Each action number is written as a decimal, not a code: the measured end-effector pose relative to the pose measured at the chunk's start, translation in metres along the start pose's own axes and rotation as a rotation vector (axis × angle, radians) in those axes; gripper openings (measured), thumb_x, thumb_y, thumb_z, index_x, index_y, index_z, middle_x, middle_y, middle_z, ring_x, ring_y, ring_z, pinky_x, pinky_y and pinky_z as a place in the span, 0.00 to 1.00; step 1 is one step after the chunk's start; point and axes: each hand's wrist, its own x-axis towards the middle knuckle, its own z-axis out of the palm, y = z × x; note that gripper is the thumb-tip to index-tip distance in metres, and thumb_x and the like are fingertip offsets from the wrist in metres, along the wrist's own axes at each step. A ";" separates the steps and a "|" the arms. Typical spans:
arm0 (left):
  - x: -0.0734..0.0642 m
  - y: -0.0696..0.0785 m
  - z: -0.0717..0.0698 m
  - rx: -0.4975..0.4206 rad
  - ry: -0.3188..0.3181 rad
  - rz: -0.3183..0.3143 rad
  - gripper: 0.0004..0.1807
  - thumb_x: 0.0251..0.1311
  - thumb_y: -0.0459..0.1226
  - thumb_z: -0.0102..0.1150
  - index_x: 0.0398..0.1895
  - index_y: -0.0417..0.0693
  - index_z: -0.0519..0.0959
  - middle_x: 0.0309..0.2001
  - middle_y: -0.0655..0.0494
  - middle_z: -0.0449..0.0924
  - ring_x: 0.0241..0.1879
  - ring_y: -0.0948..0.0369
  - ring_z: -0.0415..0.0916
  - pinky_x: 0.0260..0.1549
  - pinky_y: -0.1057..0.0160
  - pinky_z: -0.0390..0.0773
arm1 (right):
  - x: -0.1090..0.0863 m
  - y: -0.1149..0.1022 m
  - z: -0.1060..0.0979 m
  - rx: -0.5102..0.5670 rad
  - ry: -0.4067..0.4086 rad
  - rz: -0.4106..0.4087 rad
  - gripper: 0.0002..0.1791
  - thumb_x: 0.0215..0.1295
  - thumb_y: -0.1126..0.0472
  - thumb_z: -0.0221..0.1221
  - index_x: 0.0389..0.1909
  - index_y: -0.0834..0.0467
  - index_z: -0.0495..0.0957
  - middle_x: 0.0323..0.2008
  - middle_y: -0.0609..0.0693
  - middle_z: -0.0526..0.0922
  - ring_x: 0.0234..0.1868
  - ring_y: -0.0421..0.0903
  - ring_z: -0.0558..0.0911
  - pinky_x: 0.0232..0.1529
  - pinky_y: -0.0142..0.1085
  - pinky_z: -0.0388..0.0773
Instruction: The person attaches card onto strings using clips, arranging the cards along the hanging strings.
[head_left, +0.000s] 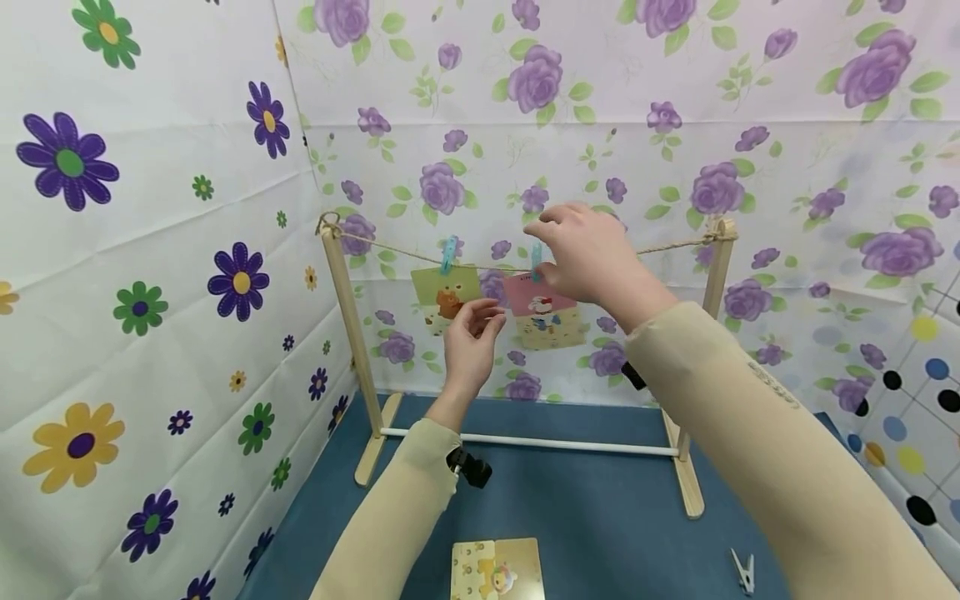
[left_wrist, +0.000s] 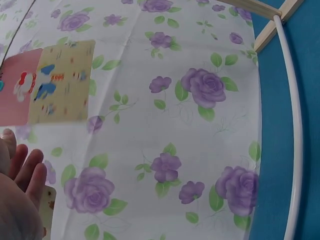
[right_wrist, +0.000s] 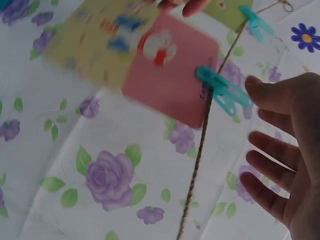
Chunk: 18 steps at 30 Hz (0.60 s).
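Observation:
A pink and yellow card [head_left: 555,321] with a cartoon picture hangs from a twine line [right_wrist: 194,180], clipped at its pink edge by a teal clothespin [right_wrist: 220,89]. Beside that clothespin is my right hand [head_left: 588,254], its thumb and fingers spread apart with nothing between them. To the left, a green card [head_left: 427,287] with a bear hangs under a second teal clothespin [head_left: 448,254]. My left hand [head_left: 471,346] hovers below and between the two cards, loosely bent and holding nothing; it partly covers the green card in the head view.
The line runs between two wooden posts [head_left: 348,325], joined low down by a white rod [head_left: 562,444]. On the blue table [head_left: 570,500] lie another card [head_left: 517,567] near the front and a pale clothespin [head_left: 744,572] at the right. Flowered cloth [head_left: 465,83] stands behind.

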 end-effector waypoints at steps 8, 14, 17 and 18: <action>-0.016 -0.004 -0.008 -0.046 0.054 0.007 0.14 0.77 0.36 0.63 0.61 0.46 0.82 0.53 0.51 0.85 0.51 0.55 0.85 0.53 0.58 0.84 | -0.047 0.015 0.022 0.165 0.321 -0.033 0.26 0.72 0.56 0.69 0.69 0.54 0.81 0.70 0.60 0.76 0.70 0.62 0.74 0.64 0.59 0.77; -0.024 -0.012 -0.011 -0.070 0.056 0.008 0.11 0.77 0.35 0.63 0.58 0.45 0.83 0.51 0.47 0.85 0.49 0.51 0.86 0.49 0.59 0.85 | -0.070 0.023 0.034 0.168 0.344 -0.023 0.24 0.71 0.57 0.69 0.66 0.54 0.83 0.69 0.60 0.77 0.68 0.62 0.76 0.60 0.58 0.79; -0.027 -0.016 -0.011 -0.082 0.050 0.001 0.11 0.77 0.35 0.63 0.58 0.45 0.83 0.50 0.46 0.84 0.48 0.49 0.86 0.50 0.56 0.85 | -0.075 0.025 0.040 0.156 0.345 -0.019 0.24 0.71 0.56 0.69 0.66 0.54 0.83 0.69 0.60 0.78 0.66 0.62 0.77 0.57 0.59 0.81; -0.028 -0.017 -0.011 -0.083 0.045 -0.003 0.11 0.77 0.36 0.63 0.58 0.45 0.83 0.50 0.45 0.84 0.48 0.49 0.85 0.50 0.55 0.85 | -0.076 0.025 0.041 0.157 0.344 -0.017 0.24 0.71 0.56 0.70 0.66 0.54 0.83 0.69 0.60 0.78 0.66 0.62 0.77 0.57 0.59 0.81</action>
